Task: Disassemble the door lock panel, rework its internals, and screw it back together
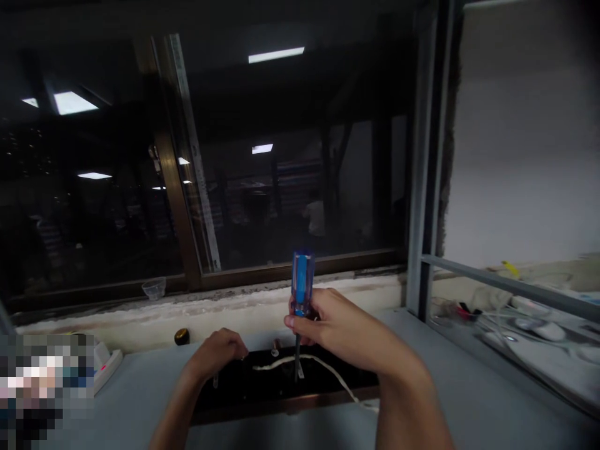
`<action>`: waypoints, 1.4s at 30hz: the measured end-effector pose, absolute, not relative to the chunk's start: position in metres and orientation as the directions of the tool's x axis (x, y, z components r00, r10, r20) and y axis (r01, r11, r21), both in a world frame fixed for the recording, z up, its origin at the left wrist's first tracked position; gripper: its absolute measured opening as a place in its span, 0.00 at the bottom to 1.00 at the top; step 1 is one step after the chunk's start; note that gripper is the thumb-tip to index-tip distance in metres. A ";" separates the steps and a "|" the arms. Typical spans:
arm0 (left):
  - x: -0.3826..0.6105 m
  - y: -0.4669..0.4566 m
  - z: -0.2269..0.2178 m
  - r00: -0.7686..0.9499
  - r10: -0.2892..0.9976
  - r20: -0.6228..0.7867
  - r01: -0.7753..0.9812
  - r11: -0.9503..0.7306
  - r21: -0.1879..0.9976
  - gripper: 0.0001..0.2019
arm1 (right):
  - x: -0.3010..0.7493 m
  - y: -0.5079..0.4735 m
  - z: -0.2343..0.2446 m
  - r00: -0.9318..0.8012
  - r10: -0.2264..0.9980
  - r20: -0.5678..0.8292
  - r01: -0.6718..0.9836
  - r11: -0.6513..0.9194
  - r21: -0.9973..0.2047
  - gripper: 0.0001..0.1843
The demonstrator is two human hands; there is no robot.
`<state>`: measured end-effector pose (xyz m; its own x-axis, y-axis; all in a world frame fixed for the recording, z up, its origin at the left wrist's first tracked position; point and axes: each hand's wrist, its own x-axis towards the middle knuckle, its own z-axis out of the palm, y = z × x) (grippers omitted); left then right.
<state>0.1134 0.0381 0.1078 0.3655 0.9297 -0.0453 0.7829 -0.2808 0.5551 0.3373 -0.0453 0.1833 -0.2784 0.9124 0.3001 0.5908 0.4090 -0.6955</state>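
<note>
My right hand (335, 325) is closed around a screwdriver (301, 284) with a clear blue handle, held upright with its shaft pointing down onto a dark flat panel (262, 390) on the grey table. A white cord (323, 369) lies across the panel and runs off toward my right forearm. My left hand (219, 353) rests with curled fingers on the panel's left part, pinching something small I cannot make out.
A dark window (281, 187) with a brown frame rises behind a pale sill. On the sill are a small clear cup (154, 288) and a dark round cap (182, 337). A white power strip (107, 362) lies at left. A cluttered bench (525, 312) lies at right behind a metal rail.
</note>
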 end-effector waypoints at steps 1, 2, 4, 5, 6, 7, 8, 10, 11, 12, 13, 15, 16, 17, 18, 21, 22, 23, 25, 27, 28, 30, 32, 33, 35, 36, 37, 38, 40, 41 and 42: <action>0.113 0.039 0.108 0.372 0.927 -0.051 0.781 -0.283 0.557 0.12 | 0.337 -0.044 0.183 -0.283 0.909 0.307 0.594 0.417 -0.688 0.07; 0.111 0.040 0.108 0.383 0.921 -0.065 0.780 -0.285 0.557 0.11 | 0.336 -0.043 0.182 -0.289 0.905 0.312 0.598 0.425 -0.680 0.07; 0.110 0.042 0.111 0.395 0.917 -0.064 0.788 -0.302 0.537 0.11 | 0.334 -0.040 0.182 -0.308 0.901 0.305 0.602 0.433 -0.671 0.07; 0.109 0.042 0.114 0.384 0.923 -0.035 0.797 -0.312 0.517 0.11 | 0.333 -0.039 0.181 -0.311 0.902 0.298 0.608 0.430 -0.668 0.07; 0.110 0.041 0.118 0.362 0.932 0.017 0.806 -0.322 0.497 0.11 | 0.333 -0.037 0.181 -0.311 0.905 0.292 0.613 0.425 -0.666 0.08; 0.112 0.040 0.122 0.334 0.939 0.084 0.812 -0.332 0.481 0.11 | 0.332 -0.036 0.181 -0.310 0.906 0.287 0.617 0.422 -0.664 0.08; 0.114 0.037 0.127 0.310 0.938 0.152 0.807 -0.345 0.479 0.12 | 0.331 -0.035 0.181 -0.309 0.908 0.284 0.620 0.419 -0.664 0.08; 0.122 0.030 0.137 0.316 0.919 0.236 0.760 -0.394 0.516 0.12 | 0.331 -0.034 0.180 -0.306 0.912 0.273 0.618 0.408 -0.672 0.07; 0.127 0.025 0.141 0.346 0.904 0.250 0.721 -0.426 0.547 0.12 | 0.331 -0.034 0.181 -0.305 0.915 0.264 0.613 0.401 -0.681 0.07; 0.132 0.020 0.145 0.382 0.889 0.254 0.682 -0.456 0.571 0.12 | 0.331 -0.034 0.181 -0.305 0.917 0.256 0.607 0.394 -0.690 0.07; 0.137 0.015 0.147 0.420 0.871 0.253 0.649 -0.484 0.587 0.12 | 0.331 -0.035 0.181 -0.303 0.920 0.249 0.602 0.387 -0.699 0.07; 0.146 0.006 0.150 0.489 0.836 0.247 0.597 -0.528 0.604 0.11 | 0.332 -0.036 0.181 -0.305 0.921 0.242 0.593 0.382 -0.708 0.06; 0.149 0.003 0.149 0.521 0.819 0.239 0.579 -0.545 0.606 0.11 | 0.332 -0.036 0.181 -0.308 0.920 0.240 0.590 0.383 -0.711 0.06; 0.152 0.000 0.148 0.552 0.802 0.228 0.562 -0.560 0.609 0.11 | 0.332 -0.037 0.181 -0.310 0.920 0.242 0.589 0.385 -0.711 0.06; 0.154 -0.002 0.147 0.586 0.783 0.209 0.542 -0.570 0.617 0.11 | 0.332 -0.037 0.180 -0.308 0.920 0.243 0.588 0.385 -0.712 0.06; 0.159 -0.006 0.142 0.679 0.722 0.132 0.484 -0.576 0.659 0.10 | 0.332 -0.035 0.179 -0.291 0.924 0.248 0.583 0.377 -0.720 0.07; 0.161 -0.006 0.140 0.696 0.708 0.117 0.471 -0.575 0.669 0.09 | 0.332 -0.033 0.178 -0.287 0.925 0.250 0.580 0.375 -0.723 0.07; 0.163 -0.007 0.138 0.703 0.702 0.114 0.469 -0.578 0.668 0.08 | 0.332 -0.032 0.177 -0.286 0.925 0.250 0.576 0.374 -0.727 0.07; 0.166 -0.007 0.135 0.690 0.710 0.139 0.484 -0.596 0.640 0.07 | 0.332 -0.029 0.175 -0.287 0.923 0.256 0.573 0.380 -0.726 0.07; 0.168 -0.006 0.132 0.678 0.715 0.173 0.493 -0.616 0.614 0.06 | 0.332 -0.027 0.174 -0.286 0.920 0.267 0.576 0.387 -0.720 0.07; 0.169 -0.005 0.131 0.675 0.715 0.182 0.494 -0.621 0.609 0.06 | 0.332 -0.026 0.174 -0.287 0.919 0.272 0.579 0.392 -0.715 0.07; 0.170 -0.004 0.131 0.672 0.717 0.188 0.494 -0.622 0.607 0.06 | 0.332 -0.027 0.174 -0.295 0.914 0.277 0.581 0.402 -0.708 0.07; 0.170 -0.003 0.131 0.667 0.721 0.186 0.500 -0.619 0.605 0.05 | 0.331 -0.028 0.175 -0.303 0.914 0.268 0.574 0.400 -0.714 0.06; 0.169 -0.003 0.132 0.665 0.724 0.183 0.505 -0.617 0.604 0.05 | 0.330 -0.029 0.176 -0.306 0.914 0.266 0.567 0.399 -0.720 0.05; 0.169 -0.003 0.132 0.662 0.729 0.175 0.515 -0.611 0.601 0.05 | 0.329 -0.029 0.176 -0.310 0.911 0.273 0.548 0.406 -0.731 0.04; 0.168 -0.003 0.132 0.660 0.731 0.174 0.520 -0.612 0.596 0.04 | 0.328 -0.029 0.176 -0.315 0.907 0.279 0.538 0.413 -0.735 0.03; 0.168 -0.003 0.132 0.659 0.731 0.176 0.525 -0.615 0.589 0.04 | 0.328 -0.029 0.176 -0.319 0.904 0.284 0.530 0.418 -0.738 0.03; 0.168 -0.002 0.132 0.658 0.730 0.183 0.526 -0.620 0.581 0.04 | 0.328 -0.028 0.176 -0.322 0.902 0.288 0.525 0.423 -0.738 0.03; 0.169 -0.002 0.130 0.654 0.731 0.197 0.527 -0.626 0.575 0.05 | 0.328 -0.026 0.174 -0.317 0.901 0.297 0.528 0.428 -0.733 0.03; 0.169 -0.002 0.129 0.650 0.734 0.196 0.522 -0.619 0.588 0.05 | 0.328 -0.025 0.174 -0.311 0.900 0.305 0.531 0.431 -0.730 0.03; 0.169 -0.002 0.129 0.648 0.738 0.189 0.506 -0.603 0.617 0.05 | 0.329 -0.024 0.173 -0.302 0.899 0.317 0.529 0.434 -0.729 0.02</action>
<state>0.1693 -0.0019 0.1287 0.6482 0.7376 0.1890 0.5059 -0.6027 0.6170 0.3291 -0.0245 0.1733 -0.3015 0.8993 0.3167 0.5291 0.4342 -0.7291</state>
